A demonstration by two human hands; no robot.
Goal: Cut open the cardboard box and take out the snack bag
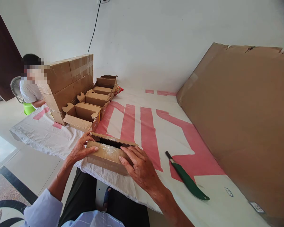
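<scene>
A small brown cardboard box (106, 154) rests at the near edge of the cloth-covered table, clear tape on its top and a long flap partly raised, leaving a dark gap. My left hand (81, 148) grips its left end, thumb on top and fingers behind. At the right end, my right hand (139, 164) holds the box with its thumb on the near top and its fingers at the lifted flap. The inside of the box is too dark to make out.
Several open cardboard boxes (85, 115) stand in a row beyond, against stacked closed boxes (61, 78). A green, curved knife-like tool (189, 181) lies right on the cloth (151, 201). A large cardboard sheet (246, 119) leans at right. Another person (30, 86) sits far left.
</scene>
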